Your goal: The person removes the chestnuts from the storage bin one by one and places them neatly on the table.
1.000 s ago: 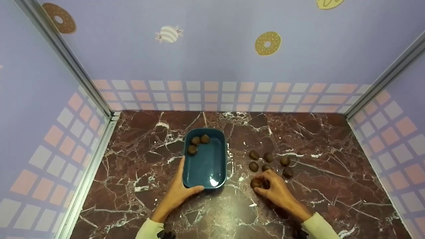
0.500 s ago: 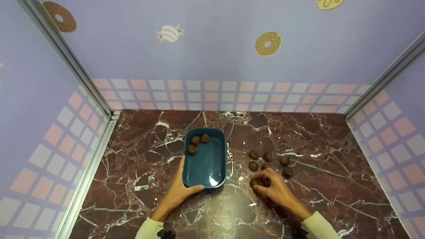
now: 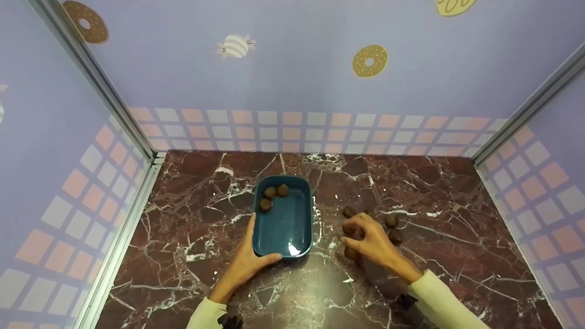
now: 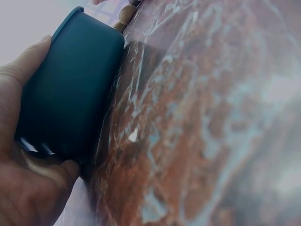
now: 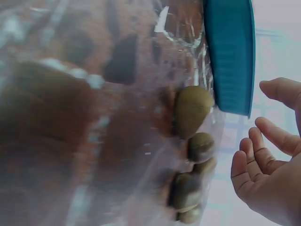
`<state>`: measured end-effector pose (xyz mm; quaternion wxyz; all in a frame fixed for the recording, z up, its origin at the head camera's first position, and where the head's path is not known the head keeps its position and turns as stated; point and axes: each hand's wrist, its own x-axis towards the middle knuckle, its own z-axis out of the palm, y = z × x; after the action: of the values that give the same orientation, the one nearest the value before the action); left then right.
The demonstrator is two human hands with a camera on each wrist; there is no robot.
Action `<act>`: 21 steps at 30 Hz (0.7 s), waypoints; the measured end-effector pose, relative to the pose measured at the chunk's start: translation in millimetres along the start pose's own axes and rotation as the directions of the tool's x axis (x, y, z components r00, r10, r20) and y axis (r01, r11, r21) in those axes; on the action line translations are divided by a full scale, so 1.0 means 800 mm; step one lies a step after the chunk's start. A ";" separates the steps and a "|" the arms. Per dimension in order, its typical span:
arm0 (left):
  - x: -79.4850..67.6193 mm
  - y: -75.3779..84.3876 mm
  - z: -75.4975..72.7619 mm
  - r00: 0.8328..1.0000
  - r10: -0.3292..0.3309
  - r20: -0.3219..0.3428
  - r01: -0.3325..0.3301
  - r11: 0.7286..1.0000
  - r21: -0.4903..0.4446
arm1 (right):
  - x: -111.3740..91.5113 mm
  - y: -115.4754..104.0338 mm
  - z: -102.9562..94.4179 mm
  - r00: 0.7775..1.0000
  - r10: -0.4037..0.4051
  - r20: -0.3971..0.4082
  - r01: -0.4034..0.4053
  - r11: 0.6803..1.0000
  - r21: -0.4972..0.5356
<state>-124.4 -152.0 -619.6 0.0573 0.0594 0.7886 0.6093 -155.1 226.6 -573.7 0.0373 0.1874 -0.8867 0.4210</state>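
Note:
A teal rectangular dish (image 3: 285, 228) holds 3 brown chestnuts (image 3: 270, 192) in its far left corner. My left hand (image 3: 247, 262) grips its near left corner, thumb along the near rim and fingers against the left side. The left wrist view shows the dish's outer wall (image 4: 77, 84) between thumb and fingers. My right hand (image 3: 372, 240) is over the loose chestnuts on the right. Its thumb and index finger are parted around a chestnut (image 3: 349, 228) in the head view. In the right wrist view the fingers hold nothing and appear apart from the chestnuts (image 5: 193, 110).
More loose chestnuts lie around the right hand: one beyond it (image 3: 349, 211), one just nearer (image 3: 351, 253), and two farther right (image 3: 391, 220); others are partly hidden. The red-brown marble tabletop (image 3: 205, 274) meets patterned lilac panels (image 3: 292, 82) at the back and both sides.
My right hand has left the nearest chestnut and moved forward, its thumb and index finger now spread around another. The left hand and the dish have stayed put.

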 end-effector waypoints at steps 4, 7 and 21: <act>0.001 0.000 0.000 1.000 0.009 0.007 -0.009 1.000 -0.006 | 0.021 -0.013 0.002 0.999 -0.040 0.024 0.040 0.999 -0.023; 0.001 -0.001 0.001 1.000 0.015 0.003 -0.015 1.000 -0.004 | 0.038 -0.025 0.005 0.997 -0.060 0.045 0.060 0.998 -0.004; 0.003 -0.003 0.000 0.998 0.058 -0.001 -0.058 0.998 -0.037 | 0.118 -0.057 0.053 0.989 -0.074 0.125 0.071 0.997 0.025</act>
<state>-126.4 -151.9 -622.3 0.0405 0.0811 0.7752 0.6252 -222.0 139.4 -546.6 -0.0056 0.2460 -0.8755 0.4158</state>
